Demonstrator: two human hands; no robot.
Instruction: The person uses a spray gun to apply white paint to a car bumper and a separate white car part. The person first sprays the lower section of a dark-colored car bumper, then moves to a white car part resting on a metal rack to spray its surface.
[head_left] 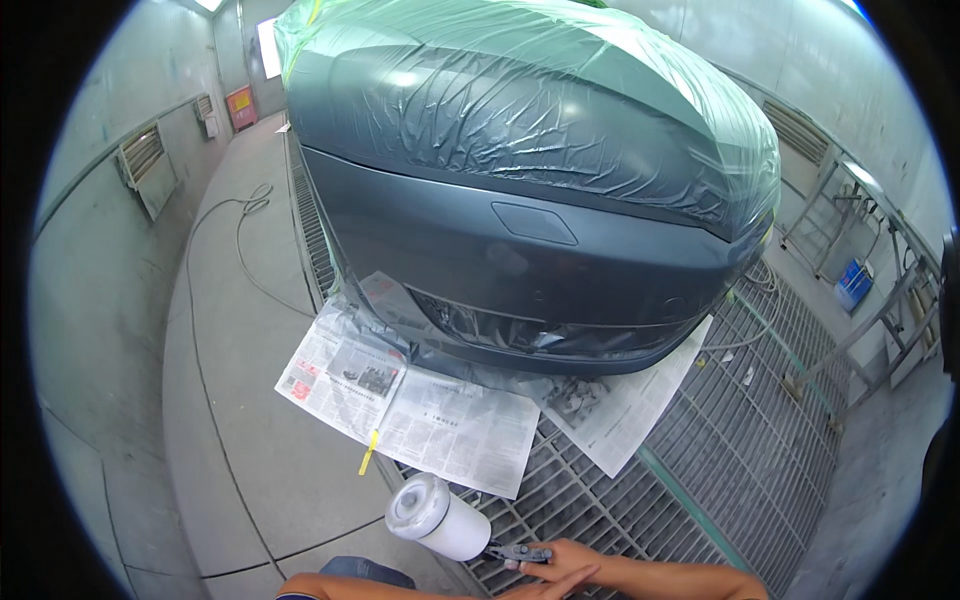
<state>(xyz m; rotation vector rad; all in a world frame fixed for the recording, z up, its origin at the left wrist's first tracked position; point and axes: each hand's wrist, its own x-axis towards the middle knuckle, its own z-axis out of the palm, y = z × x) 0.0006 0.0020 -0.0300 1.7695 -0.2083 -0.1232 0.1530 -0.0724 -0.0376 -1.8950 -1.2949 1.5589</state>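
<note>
My right hand (548, 560) grips a spray gun (515, 553) with a white cup (448, 522) on it, low in the view. My left hand (560, 586) lies beside my right hand at the lower edge, fingers stretched out; whether it touches that hand or the gun is unclear. Beyond them stands a dark grey car bumper (510, 265), with crinkled plastic sheeting (700, 80) over the bodywork above it. Newspaper sheets (460, 440) lie under the bumper, a yellow tape strip (368, 453) at their front edge.
Metal floor grating (720, 450) runs below and right of the bumper. A hose (190, 260) snakes over the grey floor (230, 420) at left. At right stand a metal rack (890, 240) and a blue can (852, 283). Booth walls (100, 250) surround the car, with a red cabinet (240, 107) at back left.
</note>
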